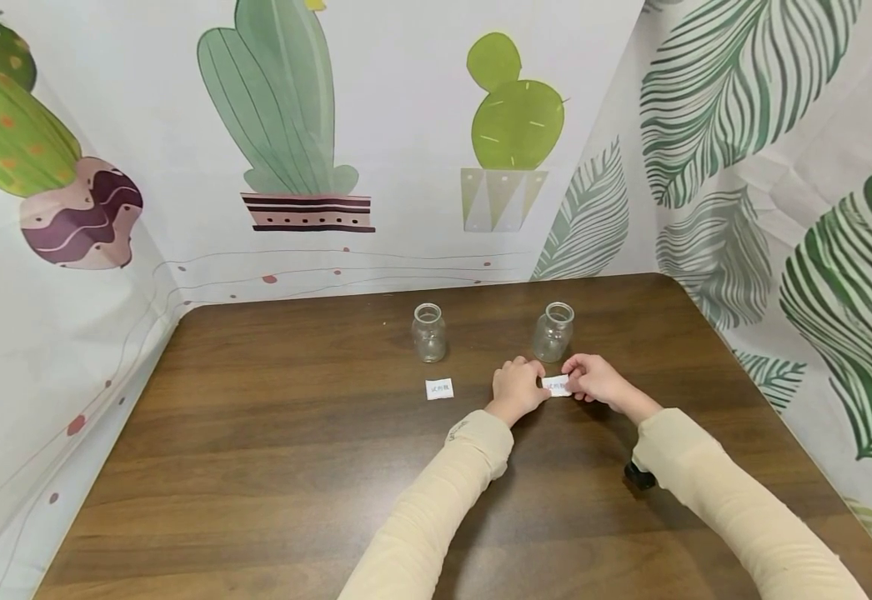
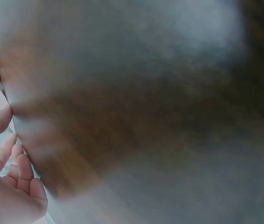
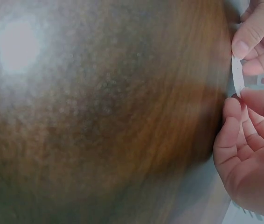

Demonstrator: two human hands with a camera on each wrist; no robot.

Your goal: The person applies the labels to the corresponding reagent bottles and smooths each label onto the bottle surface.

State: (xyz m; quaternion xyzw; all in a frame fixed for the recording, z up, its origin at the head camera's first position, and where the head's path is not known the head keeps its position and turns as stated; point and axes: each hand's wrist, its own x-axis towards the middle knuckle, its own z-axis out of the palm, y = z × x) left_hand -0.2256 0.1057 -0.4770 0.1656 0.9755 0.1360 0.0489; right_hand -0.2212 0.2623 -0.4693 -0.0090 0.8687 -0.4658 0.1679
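A small white paper label (image 1: 554, 386) with printed characters lies low over the table, just in front of the right-hand glass jar (image 1: 553, 333). My left hand (image 1: 517, 388) pinches its left edge, thumb toward me. At the opposite edge my right hand (image 1: 596, 381) holds it between thumb and curled fingers. Seen edge-on in the right wrist view, the label (image 3: 237, 77) spans the gap between both hands' fingertips. The left wrist view shows my left hand (image 2: 13, 186) at the frame's side, with the label's edge partly hidden behind the thumb.
A second open glass jar (image 1: 429, 335) stands to the left, with a similar paper label (image 1: 439, 389) lying flat in front of it. A small black device (image 1: 639, 476) shows under my right sleeve. Printed cloth walls border the brown wooden table (image 1: 256, 450).
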